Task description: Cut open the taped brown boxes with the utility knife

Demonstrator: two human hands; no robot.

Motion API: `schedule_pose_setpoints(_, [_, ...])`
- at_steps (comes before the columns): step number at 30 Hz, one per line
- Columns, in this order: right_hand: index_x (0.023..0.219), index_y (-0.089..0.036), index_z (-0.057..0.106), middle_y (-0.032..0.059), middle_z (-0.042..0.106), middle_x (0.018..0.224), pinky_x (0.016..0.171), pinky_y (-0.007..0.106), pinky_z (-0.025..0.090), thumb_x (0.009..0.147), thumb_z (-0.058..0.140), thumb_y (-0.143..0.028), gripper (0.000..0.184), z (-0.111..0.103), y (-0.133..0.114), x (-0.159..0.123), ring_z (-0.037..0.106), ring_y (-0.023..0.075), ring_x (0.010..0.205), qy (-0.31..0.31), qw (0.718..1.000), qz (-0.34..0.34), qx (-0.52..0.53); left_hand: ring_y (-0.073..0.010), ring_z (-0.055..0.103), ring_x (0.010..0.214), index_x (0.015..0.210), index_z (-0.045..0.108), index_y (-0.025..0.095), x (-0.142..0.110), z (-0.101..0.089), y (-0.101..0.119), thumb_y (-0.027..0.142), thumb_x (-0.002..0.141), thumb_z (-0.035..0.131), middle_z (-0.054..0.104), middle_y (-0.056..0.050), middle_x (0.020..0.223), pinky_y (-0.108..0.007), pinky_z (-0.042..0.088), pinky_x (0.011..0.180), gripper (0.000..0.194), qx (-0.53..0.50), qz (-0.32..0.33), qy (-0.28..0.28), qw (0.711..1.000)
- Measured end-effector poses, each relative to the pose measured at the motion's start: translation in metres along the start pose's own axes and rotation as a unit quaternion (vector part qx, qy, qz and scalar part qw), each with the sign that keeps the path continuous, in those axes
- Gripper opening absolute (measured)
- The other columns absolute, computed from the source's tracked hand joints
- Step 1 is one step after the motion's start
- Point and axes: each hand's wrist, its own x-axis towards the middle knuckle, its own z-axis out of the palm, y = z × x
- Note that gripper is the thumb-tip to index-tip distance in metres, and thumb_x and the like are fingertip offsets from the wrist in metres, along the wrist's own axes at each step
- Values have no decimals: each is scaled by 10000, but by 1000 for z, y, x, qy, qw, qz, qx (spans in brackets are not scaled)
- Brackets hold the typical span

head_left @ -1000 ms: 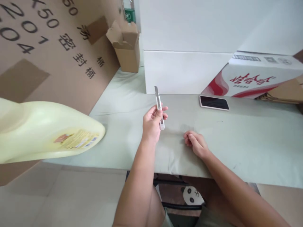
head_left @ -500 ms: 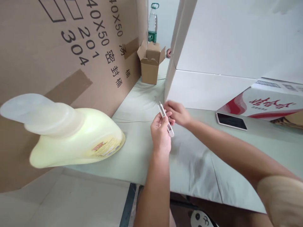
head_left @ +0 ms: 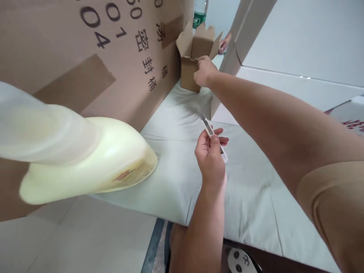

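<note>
My left hand (head_left: 212, 155) is closed around a white utility knife (head_left: 210, 131), its thumb on the handle and the blade end pointing away from me, over the cloth. My right hand (head_left: 206, 71) is stretched out to a small cardboard box (head_left: 190, 74) with its flaps standing up. The fingers are curled on the near right of its rim and seem to grip the edge; the fingertips are partly hidden. Whatever lies inside the box cannot be made out.
A big cardboard carton (head_left: 119, 94) stands on the left, a pale yellow bottle (head_left: 113, 151) before it. White panels (head_left: 298, 45) rise on the right. Behind the small box are a green-labelled water bottle (head_left: 200, 17) and another person's hand (head_left: 225, 43). Pale green cloth (head_left: 176, 178) covers the surface.
My right hand has left the knife and gone forward to the small box's rim. My left hand still holds the knife. The view has shifted, and the phone is out of sight.
</note>
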Motion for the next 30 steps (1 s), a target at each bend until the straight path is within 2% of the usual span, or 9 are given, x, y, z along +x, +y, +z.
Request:
schedule_pose_setpoints(3, [1103, -102, 636, 162, 660, 1350, 1208, 372, 480, 918, 642, -127, 187, -5, -23, -34, 656, 207, 1237, 3, 997, 69, -37, -105, 668, 733, 987, 698, 192, -4, 1, 3, 251, 893, 695, 753, -51, 1000, -278, 521, 778, 111, 18, 34, 24, 999])
schedule_pose_setpoints(7, [1124, -144, 668, 158, 624, 1432, 1242, 441, 466, 899, 568, -102, 250, -25, -52, -114, 616, 275, 1352, 2, 999, -13, -34, -83, 620, 639, 984, 640, 206, -6, -5, 20, 254, 793, 693, 696, -1, 890, -232, 499, 646, 203, 7, 59, 73, 996])
schedule_pose_setpoints(10, [1175, -176, 671, 154, 638, 1436, 1043, 457, 612, 902, 543, -145, 303, -47, -61, -190, 724, 246, 1094, 35, 995, -80, 41, -53, 493, 517, 872, 547, 216, -10, -6, 35, 205, 672, 713, 538, 78, 681, -189, 391, 514, 260, 6, 108, 93, 990])
schedule_pose_setpoints(13, [1100, -190, 695, 125, 703, 1328, 780, 341, 649, 926, 532, -173, 238, -74, -63, -260, 721, 155, 817, 87, 988, -78, 100, -45, 377, 449, 775, 432, 233, -18, 0, 47, 181, 604, 719, 383, 120, 555, -178, 289, 446, 339, 10, 146, 90, 985])
schedule_pose_setpoints(18, [882, -210, 737, 66, 765, 1079, 630, 274, 589, 920, 573, -99, 201, -125, -50, -349, 713, 145, 798, 214, 959, -16, 183, -47, 288, 404, 654, 348, 234, -32, 12, 57, 202, 575, 748, 315, 117, 471, -196, 218, 403, 409, 47, 177, 39, 982])
schedule_pose_setpoints(21, [794, -225, 732, 40, 752, 944, 698, 298, 577, 914, 606, -101, 214, -152, -29, -398, 725, 177, 876, 309, 930, 28, 195, -68, 309, 392, 603, 350, 232, -31, 12, 50, 224, 624, 708, 311, 99, 450, -215, 248, 399, 358, 88, 222, 36, 970])
schedule_pose_setpoints(24, [723, -223, 684, 34, 726, 859, 752, 341, 556, 918, 580, -131, 240, -168, -10, -439, 719, 197, 862, 367, 912, 40, 178, -122, 563, 573, 598, 467, 220, -23, 8, 31, 273, 647, 693, 497, 31, 573, -189, 279, 406, 238, 154, 232, 85, 957])
schedule_pose_setpoints(26, [756, -224, 671, 45, 724, 880, 733, 353, 551, 933, 561, -144, 223, -169, -2, -458, 715, 206, 848, 359, 921, 33, 151, -130, 614, 662, 732, 640, 204, -18, 6, 16, 318, 693, 711, 632, -15, 760, -181, 282, 404, 140, 222, 184, 47, 956])
schedule_pose_setpoints(30, [988, -244, 677, 59, 685, 960, 712, 356, 564, 910, 615, -139, 145, -158, 5, -471, 707, 225, 916, 306, 946, -10, 108, -92, 475, 515, 1004, 759, 210, -13, 2, -5, 541, 763, 786, 564, 18, 697, -201, 301, 395, 411, 272, 166, -81, 944])
